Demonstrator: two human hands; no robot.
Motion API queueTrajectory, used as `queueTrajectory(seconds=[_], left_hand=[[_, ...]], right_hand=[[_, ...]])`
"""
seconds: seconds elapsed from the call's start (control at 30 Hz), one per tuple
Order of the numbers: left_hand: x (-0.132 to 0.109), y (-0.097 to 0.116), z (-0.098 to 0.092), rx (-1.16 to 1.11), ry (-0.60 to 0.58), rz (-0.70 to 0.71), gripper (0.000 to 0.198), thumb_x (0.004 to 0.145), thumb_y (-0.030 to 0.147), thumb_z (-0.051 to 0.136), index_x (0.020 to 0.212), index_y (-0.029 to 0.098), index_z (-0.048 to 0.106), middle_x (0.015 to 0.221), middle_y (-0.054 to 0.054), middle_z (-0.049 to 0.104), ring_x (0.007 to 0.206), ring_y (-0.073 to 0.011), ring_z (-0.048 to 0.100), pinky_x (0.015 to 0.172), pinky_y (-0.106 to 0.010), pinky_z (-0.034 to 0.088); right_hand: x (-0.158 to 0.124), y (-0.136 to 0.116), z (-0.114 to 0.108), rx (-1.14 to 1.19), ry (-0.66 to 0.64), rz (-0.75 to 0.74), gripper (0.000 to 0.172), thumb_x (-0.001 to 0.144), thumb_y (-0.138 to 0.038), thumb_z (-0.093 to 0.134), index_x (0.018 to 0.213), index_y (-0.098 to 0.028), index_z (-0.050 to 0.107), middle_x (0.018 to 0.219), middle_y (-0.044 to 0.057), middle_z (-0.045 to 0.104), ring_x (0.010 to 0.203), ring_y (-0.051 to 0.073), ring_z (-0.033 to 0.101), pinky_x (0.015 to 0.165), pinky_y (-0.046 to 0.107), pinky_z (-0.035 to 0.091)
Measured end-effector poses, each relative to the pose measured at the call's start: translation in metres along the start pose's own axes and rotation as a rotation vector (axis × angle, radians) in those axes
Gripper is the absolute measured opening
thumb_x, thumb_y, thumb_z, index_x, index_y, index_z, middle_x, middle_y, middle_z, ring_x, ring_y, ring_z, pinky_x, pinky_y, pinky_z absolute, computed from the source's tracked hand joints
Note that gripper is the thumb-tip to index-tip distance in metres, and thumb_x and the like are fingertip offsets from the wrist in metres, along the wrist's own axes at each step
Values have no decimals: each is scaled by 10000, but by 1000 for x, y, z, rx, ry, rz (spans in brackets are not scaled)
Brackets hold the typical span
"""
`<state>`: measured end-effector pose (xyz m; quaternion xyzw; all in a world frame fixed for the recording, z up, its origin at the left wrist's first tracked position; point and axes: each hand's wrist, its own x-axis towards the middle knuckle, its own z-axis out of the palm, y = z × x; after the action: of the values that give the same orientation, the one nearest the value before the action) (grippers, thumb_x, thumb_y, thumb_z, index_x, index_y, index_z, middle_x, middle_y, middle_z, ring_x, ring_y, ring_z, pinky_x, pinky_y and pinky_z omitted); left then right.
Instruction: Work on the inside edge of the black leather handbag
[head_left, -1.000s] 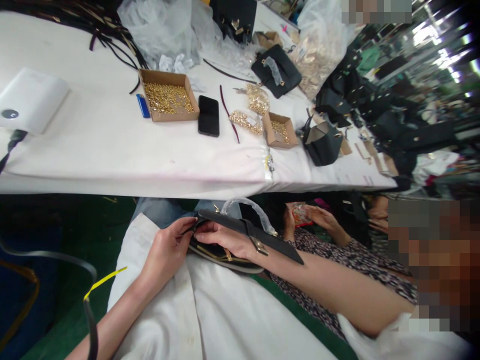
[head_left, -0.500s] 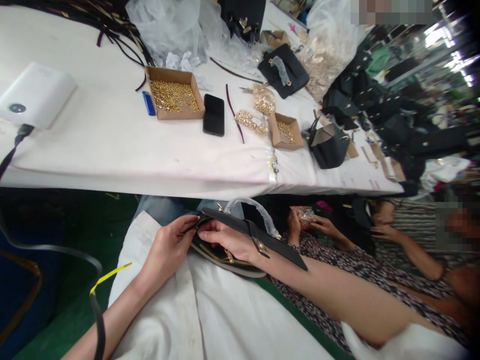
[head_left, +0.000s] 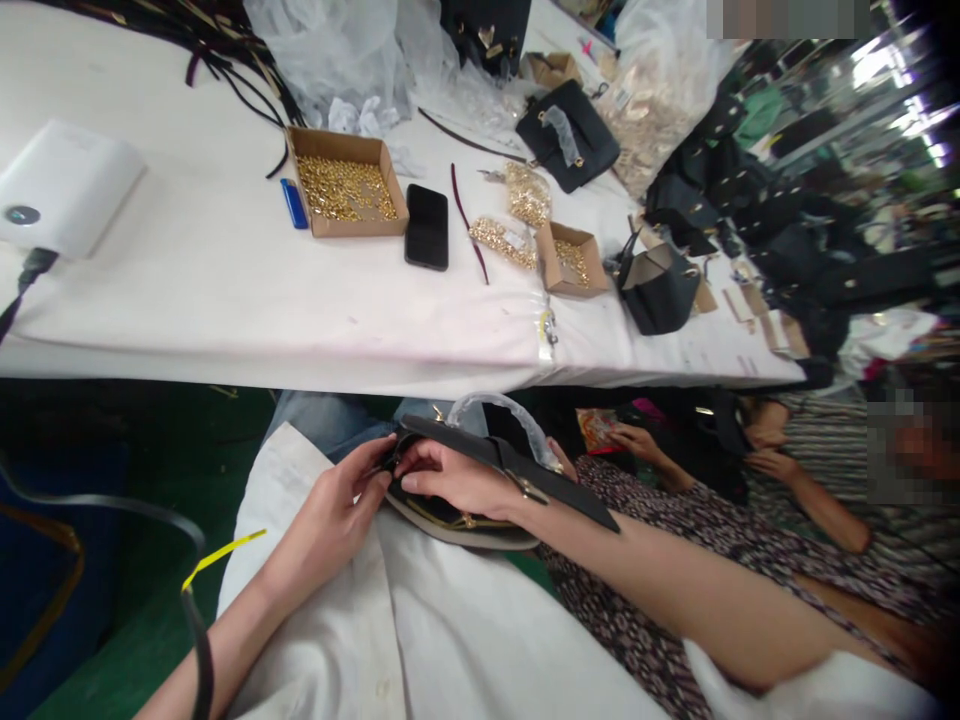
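Observation:
A black handbag [head_left: 551, 487] lies on my lap, its flap raised over my right wrist. Clear plastic wraps its curved handle [head_left: 510, 408], and a gold-coloured clasp sits on the flap strap. My left hand [head_left: 341, 505] pinches the bag's left edge between thumb and fingers. Inside the mouth of the bag is my right hand [head_left: 450, 478], its thumb and fingertips bent close to that same edge. Whatever small part lies between the right fingertips is too hidden to make out. A gold zipper line shows below the right hand.
On the white table [head_left: 225, 310] stand a cardboard box of gold-coloured fittings [head_left: 349, 190], a phone [head_left: 427, 227], a smaller fittings box [head_left: 574, 262], black bags [head_left: 660, 295] and a white power bank [head_left: 67, 190]. A cable hangs at left. A co-worker's hand [head_left: 641, 443] is at right.
My right fingers have shifted slightly inside the bag, the thumb parting a little from the fingertips. The bag's flap has tilted a bit. The co-worker's hands beside a red packet have moved.

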<state>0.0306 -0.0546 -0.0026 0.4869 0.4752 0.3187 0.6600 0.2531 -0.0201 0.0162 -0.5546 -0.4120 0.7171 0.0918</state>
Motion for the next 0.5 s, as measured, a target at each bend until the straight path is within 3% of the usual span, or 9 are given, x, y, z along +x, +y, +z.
queueTrajectory(seconds=[0.33, 0.5], left_hand=[[-2, 5, 5, 180, 103, -28, 413, 1131, 410, 578, 1484, 268, 736, 1400, -50, 799, 1183, -298, 771, 993, -400, 600], [-3, 11, 4, 242, 107, -40, 416, 1123, 437, 592, 1481, 286, 742, 1414, -30, 795, 1205, -306, 783, 948, -377, 619]], right_hand=[[-7, -2, 15, -189, 132, -251, 153, 878, -108, 704, 803, -223, 635, 846, -19, 656, 904, 198, 618, 1017, 377, 521], [-18, -18, 18, -220, 206, -399, 146, 951, -124, 659, 851, -228, 634, 893, -10, 653, 952, 201, 609, 1048, 373, 504]])
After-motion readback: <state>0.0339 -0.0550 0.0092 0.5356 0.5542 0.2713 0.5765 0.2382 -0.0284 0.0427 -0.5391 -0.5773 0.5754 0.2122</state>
